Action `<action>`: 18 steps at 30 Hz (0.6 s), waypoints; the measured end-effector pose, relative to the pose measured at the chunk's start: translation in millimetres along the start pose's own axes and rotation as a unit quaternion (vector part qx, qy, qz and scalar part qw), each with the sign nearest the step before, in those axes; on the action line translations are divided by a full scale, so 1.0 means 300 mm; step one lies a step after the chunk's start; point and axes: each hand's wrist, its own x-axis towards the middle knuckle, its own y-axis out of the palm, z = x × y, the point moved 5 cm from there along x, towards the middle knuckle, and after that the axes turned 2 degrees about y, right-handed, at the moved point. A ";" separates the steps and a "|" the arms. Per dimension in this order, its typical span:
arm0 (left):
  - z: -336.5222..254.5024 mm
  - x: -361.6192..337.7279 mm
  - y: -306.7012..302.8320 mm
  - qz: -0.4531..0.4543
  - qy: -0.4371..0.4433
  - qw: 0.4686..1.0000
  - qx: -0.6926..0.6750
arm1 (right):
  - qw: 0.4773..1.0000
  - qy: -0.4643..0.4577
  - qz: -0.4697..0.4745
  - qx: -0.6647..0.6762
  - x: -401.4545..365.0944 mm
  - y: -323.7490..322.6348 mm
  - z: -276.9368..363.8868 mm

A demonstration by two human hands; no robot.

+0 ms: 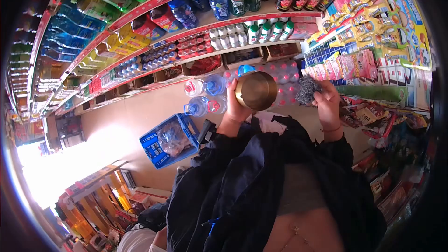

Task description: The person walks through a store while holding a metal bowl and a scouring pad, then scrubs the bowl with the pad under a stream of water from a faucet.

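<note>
L hand (235, 107) grips the brass bowl (256, 90) from below, R hand (328, 104) is closed on a steel-wool scourer (307, 88) just right of it, apart; best, I'd say, to brace the bowl firm w/ L and rub w/ short, even strokes.

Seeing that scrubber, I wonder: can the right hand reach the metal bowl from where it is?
Probably yes: the right hand, gripping a steel scrubber, is just beside the metal bowl held by the left hand, with nothing between them.
</note>
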 end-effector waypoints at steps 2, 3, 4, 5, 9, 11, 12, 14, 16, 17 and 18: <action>-0.001 0.031 -0.056 0.021 0.004 1.000 -0.008 | 1.000 0.013 -0.015 0.000 -0.018 -0.028 -0.045; -0.004 0.036 -0.057 0.021 -0.003 1.000 -0.006 | 0.999 0.026 -0.024 -0.002 -0.028 -0.051 -0.078; -0.009 0.041 -0.053 0.033 -0.009 0.999 -0.013 | 0.999 0.051 -0.012 0.011 -0.034 -0.079 -0.121; -0.014 0.045 -0.048 0.045 -0.016 0.999 -0.020 | 0.998 0.050 -0.021 0.013 -0.045 -0.086 -0.131; -0.012 0.066 -0.033 0.039 -0.055 0.998 0.007 | 0.996 0.062 -0.032 0.063 -0.080 -0.068 -0.111; 0.013 0.073 -0.014 0.058 -0.093 0.994 -0.012 | 0.999 0.036 -0.021 0.035 -0.088 -0.068 -0.094; 0.033 0.075 0.001 0.073 -0.117 0.990 -0.036 | 0.998 0.000 0.008 -0.070 -0.094 -0.070 -0.092; 0.071 0.084 0.041 0.077 -0.126 0.989 0.018 | 0.984 -0.034 0.018 -0.176 -0.124 -0.069 -0.075; 0.121 0.086 0.074 0.095 -0.138 0.983 0.071 | 0.938 0.091 -0.029 0.332 -0.151 -0.048 -0.079; 0.142 0.082 0.082 0.089 -0.144 0.975 0.141 | 0.940 0.069 -0.052 0.329 -0.168 -0.062 -0.089; 0.168 0.087 0.097 0.092 -0.149 0.962 0.211 | 0.979 0.014 -0.054 0.196 -0.186 -0.085 -0.108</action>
